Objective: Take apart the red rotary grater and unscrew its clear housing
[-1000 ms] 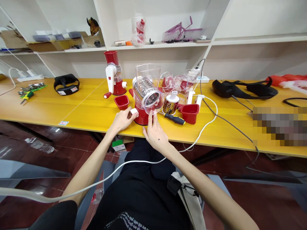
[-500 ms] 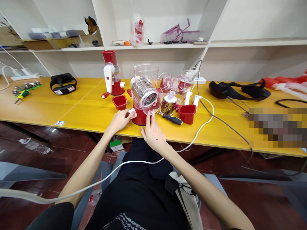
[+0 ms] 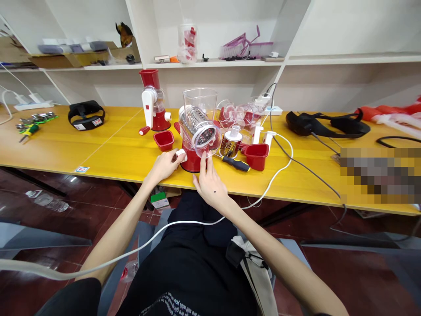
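Observation:
A red-based rotary grater [image 3: 198,131] with a clear hopper and a steel drum stands near the front edge of the yellow table [image 3: 115,153]. My left hand [image 3: 164,166] pinches the small white knob [image 3: 181,152] at the left of its red base. Fingers of my right hand [image 3: 209,182] are stretched up against the front of the base, under the clear drum mouth. A loose steel cone drum [image 3: 232,142] and a black-handled screwdriver [image 3: 237,163] lie just right of the grater.
Two red cups [image 3: 164,140] [image 3: 256,156] flank the grater. A second red and white grater [image 3: 151,105] stands behind, beside clear parts [image 3: 237,115]. White cable [image 3: 279,169] loops off the table edge. Black headsets [image 3: 86,115] [image 3: 325,123] lie left and right; tools [image 3: 34,120] sit far left.
The view shifted slightly between the first frame and the later ones. Both hands have stayed on the grater's base, with no visible movement since half a second ago.

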{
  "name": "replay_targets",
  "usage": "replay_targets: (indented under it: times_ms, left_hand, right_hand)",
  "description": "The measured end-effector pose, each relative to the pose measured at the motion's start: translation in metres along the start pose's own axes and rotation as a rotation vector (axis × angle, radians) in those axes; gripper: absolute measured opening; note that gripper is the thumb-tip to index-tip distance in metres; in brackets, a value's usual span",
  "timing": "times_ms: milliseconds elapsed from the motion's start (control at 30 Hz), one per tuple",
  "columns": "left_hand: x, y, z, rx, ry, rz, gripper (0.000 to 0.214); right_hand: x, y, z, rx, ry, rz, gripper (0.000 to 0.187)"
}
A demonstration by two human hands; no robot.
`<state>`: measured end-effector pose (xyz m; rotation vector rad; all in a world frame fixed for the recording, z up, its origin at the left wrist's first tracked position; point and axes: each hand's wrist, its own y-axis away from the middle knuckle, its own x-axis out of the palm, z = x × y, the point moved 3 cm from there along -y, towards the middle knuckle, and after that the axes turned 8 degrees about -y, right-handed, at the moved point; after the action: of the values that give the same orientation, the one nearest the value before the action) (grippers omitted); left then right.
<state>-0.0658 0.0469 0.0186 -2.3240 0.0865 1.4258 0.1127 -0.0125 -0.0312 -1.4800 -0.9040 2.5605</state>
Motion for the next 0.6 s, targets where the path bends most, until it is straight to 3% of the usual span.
replay_targets:
  times_ms: [600]
  left_hand:
    - [-0.0017, 0.0004, -0.0022, 0.001, -0.017, -0.010, 0.048]
  right_hand:
    - [-0.0010, -0.0007, 0.0000, -0.019, 0.008, 0.000, 0.072]
